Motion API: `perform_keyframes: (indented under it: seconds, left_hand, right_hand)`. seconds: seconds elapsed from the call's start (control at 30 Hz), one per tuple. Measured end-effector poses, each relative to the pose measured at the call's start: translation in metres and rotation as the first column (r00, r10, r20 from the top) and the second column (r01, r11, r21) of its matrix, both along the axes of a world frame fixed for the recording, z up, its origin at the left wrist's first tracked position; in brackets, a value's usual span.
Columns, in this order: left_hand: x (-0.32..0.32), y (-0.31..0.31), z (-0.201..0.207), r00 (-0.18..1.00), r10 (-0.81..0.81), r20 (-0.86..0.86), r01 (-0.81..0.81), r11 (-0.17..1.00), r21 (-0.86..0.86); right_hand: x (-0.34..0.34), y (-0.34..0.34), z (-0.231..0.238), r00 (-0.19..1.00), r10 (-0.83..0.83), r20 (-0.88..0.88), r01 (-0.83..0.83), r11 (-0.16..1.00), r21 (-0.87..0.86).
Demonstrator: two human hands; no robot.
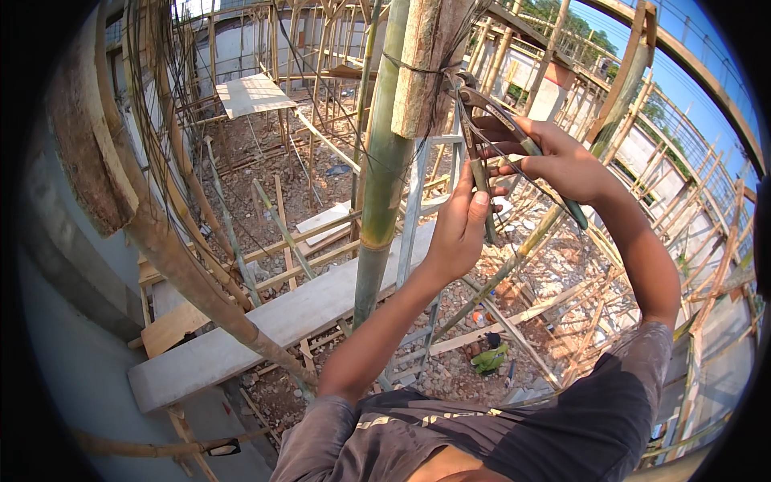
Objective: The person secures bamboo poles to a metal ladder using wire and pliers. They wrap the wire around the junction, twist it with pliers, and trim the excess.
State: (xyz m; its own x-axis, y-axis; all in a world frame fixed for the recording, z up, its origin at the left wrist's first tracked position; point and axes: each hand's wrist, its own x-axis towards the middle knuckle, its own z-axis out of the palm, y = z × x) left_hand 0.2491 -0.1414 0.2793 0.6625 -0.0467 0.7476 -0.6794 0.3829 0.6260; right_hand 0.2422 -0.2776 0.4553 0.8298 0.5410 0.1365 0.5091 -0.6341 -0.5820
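Note:
A pair of pincers [499, 113] with long dark handles stands spread at the top centre. Its jaws meet the tie wire [418, 69] that runs round a green bamboo pole [384, 165] and a short rough timber [424, 92] beside it. My left hand [459, 234] is closed on the lower handle. Around the other handle, farther right, the fingers of my right hand [566, 159] are wrapped. Thin loose wires hang close to both hands; whether my fingers also hold some cannot be made out.
Below, a long pale plank [265, 337] crosses behind the bamboo pole. A brown bamboo pole [197, 281] slants at left near a grey wall [68, 353]. A metal ladder [414, 213] stands behind the timber. Rubble covers the ground far down, among scaffold poles.

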Motion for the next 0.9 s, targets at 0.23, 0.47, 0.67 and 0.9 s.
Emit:
perform_keyframes:
  seconds: [0.23,0.47,0.67,0.9]
  left_hand:
    - [-0.015,-0.011,0.005,0.983,0.114,0.142,-0.114,0.993,-0.005]
    - [-0.033,-0.003,0.031,0.971,0.175,0.161,-0.211,0.946,0.245]
    - [-0.038,-0.02,0.032,0.844,0.494,0.208,-0.536,0.756,0.377]
    - [-0.023,-0.015,0.037,0.838,0.535,0.11,-0.546,0.825,0.144]
  right_hand:
    - [-0.008,0.005,-0.009,0.995,0.097,0.024,-0.097,0.995,-0.029]
    - [-0.016,0.009,0.001,0.989,0.145,0.025,-0.144,0.988,-0.049]
    - [-0.024,0.003,-0.012,0.992,0.048,-0.12,-0.033,0.992,0.126]
    - [-0.038,0.006,0.004,0.981,0.027,0.193,0.02,0.971,-0.236]
